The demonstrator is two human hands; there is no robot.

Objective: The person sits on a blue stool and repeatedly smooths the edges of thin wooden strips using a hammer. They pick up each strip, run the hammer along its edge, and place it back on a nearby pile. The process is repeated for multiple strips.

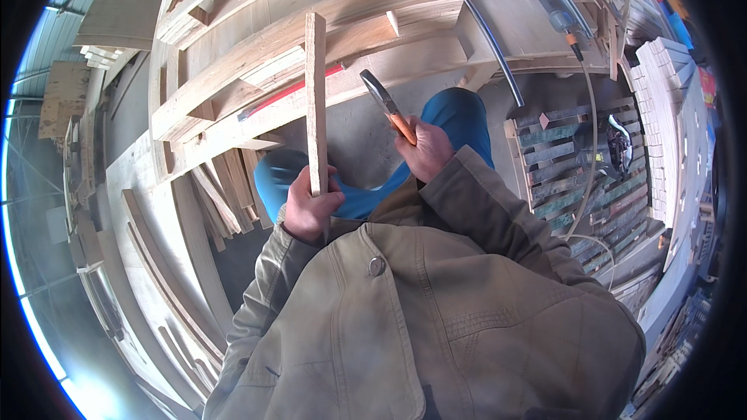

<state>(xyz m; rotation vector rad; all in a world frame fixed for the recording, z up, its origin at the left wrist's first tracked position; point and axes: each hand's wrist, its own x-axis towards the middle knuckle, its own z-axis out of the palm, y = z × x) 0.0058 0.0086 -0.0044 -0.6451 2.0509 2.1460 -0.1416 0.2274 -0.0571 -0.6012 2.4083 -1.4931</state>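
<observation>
Upright, slat in L hand fist at base — light, stiff; R hand closed on pliers.

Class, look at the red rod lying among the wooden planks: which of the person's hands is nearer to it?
Left. The left hand, gripping the wooden strip, sits just below the red rod; the right hand, holding the orange-handled pliers, is further to the right.

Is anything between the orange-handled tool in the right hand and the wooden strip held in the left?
Nothing visible. The right hand holds the orange-handled metal tool beside the upright pale wooden strip gripped by the left hand; only open air separates them.
</observation>
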